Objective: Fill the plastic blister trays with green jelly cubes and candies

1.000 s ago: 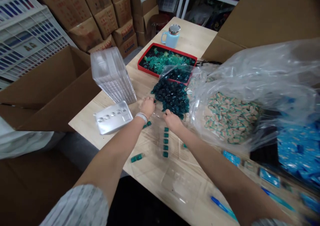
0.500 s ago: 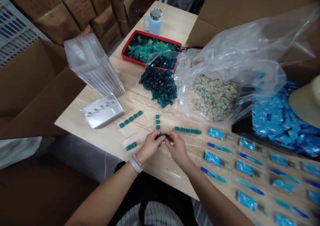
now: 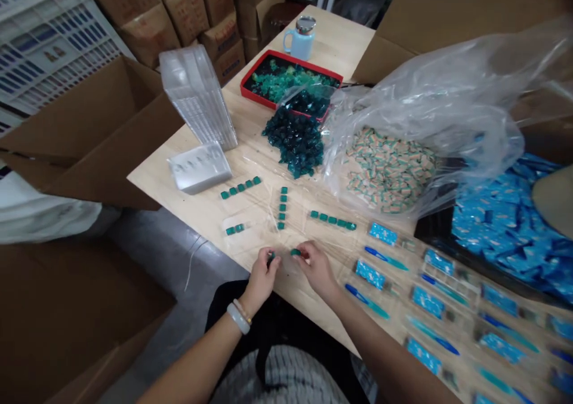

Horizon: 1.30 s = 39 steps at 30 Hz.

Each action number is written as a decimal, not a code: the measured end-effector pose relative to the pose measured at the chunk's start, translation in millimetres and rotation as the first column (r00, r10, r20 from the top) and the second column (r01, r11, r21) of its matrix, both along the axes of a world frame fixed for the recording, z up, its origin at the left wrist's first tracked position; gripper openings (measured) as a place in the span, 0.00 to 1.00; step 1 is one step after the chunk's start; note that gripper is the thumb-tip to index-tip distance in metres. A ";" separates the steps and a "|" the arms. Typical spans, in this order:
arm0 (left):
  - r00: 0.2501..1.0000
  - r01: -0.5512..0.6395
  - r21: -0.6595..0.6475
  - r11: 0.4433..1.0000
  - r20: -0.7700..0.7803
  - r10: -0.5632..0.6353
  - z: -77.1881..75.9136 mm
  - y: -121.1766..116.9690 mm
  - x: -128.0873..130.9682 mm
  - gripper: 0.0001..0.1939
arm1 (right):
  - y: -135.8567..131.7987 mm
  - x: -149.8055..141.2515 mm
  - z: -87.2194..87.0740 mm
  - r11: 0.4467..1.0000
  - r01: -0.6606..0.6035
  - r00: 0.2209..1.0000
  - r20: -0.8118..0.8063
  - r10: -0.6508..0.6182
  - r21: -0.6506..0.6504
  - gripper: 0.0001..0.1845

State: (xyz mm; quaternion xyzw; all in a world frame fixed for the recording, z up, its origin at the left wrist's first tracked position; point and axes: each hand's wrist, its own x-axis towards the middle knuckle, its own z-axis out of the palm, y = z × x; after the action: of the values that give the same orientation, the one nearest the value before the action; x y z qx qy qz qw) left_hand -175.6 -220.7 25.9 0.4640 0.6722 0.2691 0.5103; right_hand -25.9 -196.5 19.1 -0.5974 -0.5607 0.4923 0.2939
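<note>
I'm working from the head camera and taking the heap of dark green cubes (image 3: 293, 142) as my landmark. Well to the near side of it, the left hand (image 3: 262, 280) and right hand (image 3: 316, 268) sit close together without touching. The left fingertips (image 3: 274, 264) are pressed together, pinching a small green cube (image 3: 271, 259). A second green cube (image 3: 295, 252) sits just left of the right fingertips (image 3: 301, 251); at this size, I can't tell whether they grip it or only touch it. Neither cube is clear enough for me to read a long axis.

Both cubes lie over a clear plastic sheet (image 3: 255, 243). A short column of green cubes (image 3: 282, 207) runs toward the heap, its foot about equally near both hands. Toward the heap's left, a row of green cubes (image 3: 239, 187) and a green pair (image 3: 236, 230) lie nearer the left hand. Toward its right, another green row (image 3: 332, 219) lies nearer the right hand. Past the heap is a red tray (image 3: 308, 67), and further right of it, a bag of striped pieces (image 3: 389, 171).
</note>
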 end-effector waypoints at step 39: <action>0.796 -0.185 -0.224 0.957 0.537 0.280 21.0 -4.6 66.4 0.10 | -30.4 18.9 17.9 0.943 0.191 0.887 -0.363 -0.285 -0.274 0.09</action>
State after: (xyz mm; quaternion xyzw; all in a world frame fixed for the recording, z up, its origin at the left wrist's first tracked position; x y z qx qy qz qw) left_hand -109.2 -225.3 46.9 0.2350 0.5627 0.3999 0.6842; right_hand -7.0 -226.8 37.0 -0.5794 -0.3503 0.6249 0.3887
